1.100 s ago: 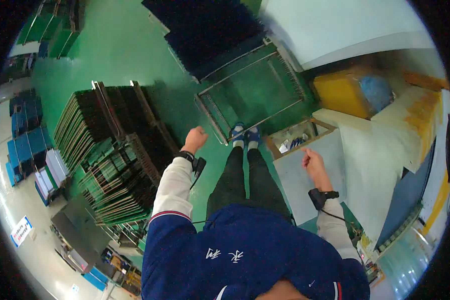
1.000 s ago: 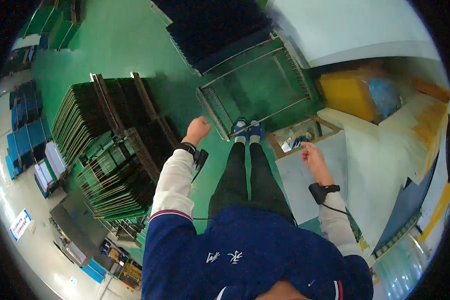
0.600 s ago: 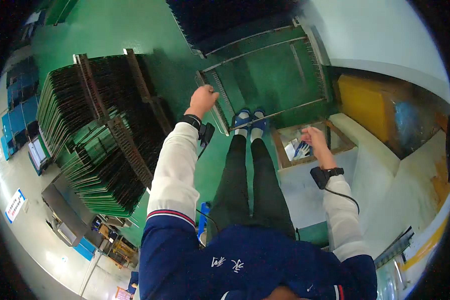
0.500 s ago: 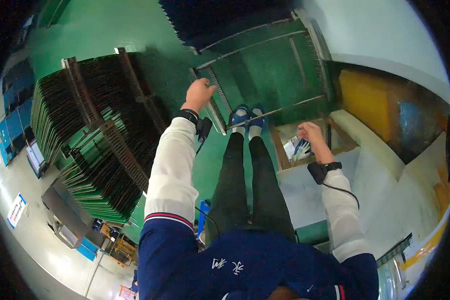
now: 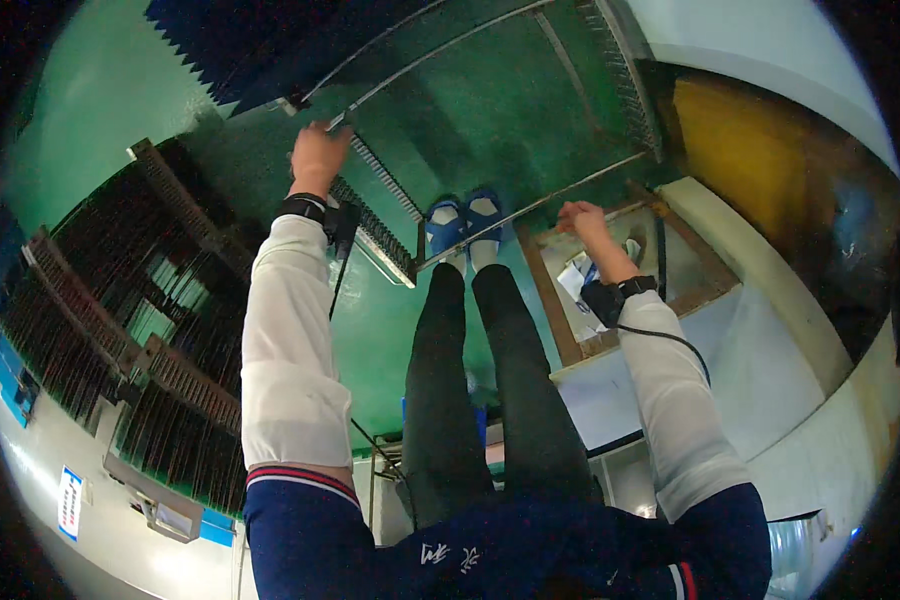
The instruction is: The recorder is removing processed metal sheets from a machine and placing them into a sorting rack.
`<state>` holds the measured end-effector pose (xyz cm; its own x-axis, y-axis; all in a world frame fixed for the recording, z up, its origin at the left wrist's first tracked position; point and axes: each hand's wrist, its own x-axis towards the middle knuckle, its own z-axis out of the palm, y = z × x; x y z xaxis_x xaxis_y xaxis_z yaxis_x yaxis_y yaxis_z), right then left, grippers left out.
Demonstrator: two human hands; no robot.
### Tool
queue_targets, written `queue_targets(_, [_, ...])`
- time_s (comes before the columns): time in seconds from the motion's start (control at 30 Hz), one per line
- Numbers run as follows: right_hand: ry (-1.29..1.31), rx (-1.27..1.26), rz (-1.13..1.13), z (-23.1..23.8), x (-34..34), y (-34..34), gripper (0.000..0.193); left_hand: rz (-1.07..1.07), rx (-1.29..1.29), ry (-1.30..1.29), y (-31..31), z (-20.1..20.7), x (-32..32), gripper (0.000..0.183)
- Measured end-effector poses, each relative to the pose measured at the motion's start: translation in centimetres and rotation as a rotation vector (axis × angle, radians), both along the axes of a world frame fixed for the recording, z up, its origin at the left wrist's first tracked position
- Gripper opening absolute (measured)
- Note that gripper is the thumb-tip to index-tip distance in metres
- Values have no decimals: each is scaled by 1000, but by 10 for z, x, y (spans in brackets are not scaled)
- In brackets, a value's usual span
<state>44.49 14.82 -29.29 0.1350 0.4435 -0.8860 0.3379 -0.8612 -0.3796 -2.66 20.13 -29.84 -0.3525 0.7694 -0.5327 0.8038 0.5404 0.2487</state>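
A metal rack (image 5: 376, 166) with notched side bars and thin cross rods stands in front of my feet. My left hand (image 5: 318, 158) is closed at the far end of its left notched bar, its fingers partly hidden. To the right, my right hand (image 5: 585, 222) hovers beside the near cross rod (image 5: 530, 211), fingers loosely bent and apart, with nothing seen in them. Below that hand is a wood-framed tray top (image 5: 688, 292) on a pale cabinet, with white and blue items (image 5: 577, 280) lying in it. Both wrists wear black strapped devices with cables.
Racks of closely stacked dark panels (image 5: 90, 290) stand on the left. Another dark, serrated-edged stack (image 5: 240, 50) is at the far side. A yellow-brown panel (image 5: 735, 150) and a pale curved wall (image 5: 790, 270) lie to the right. My blue slippers (image 5: 444, 226) are on the green floor.
My left hand has moved farther forward along the rack's left bar to its far end. My right hand has shifted left, toward the cross rod. The whole view has turned and shifted.
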Motion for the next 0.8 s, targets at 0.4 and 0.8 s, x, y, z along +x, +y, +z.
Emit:
queue_targets(0.4, [137,-68,594,-91,0,-68,30,-167,38,-36,32,-81,8,44])
queue_targets(0.8, [300,-492,177,-44,-150,-126,41,-74,-72,127,29,-48,13,35])
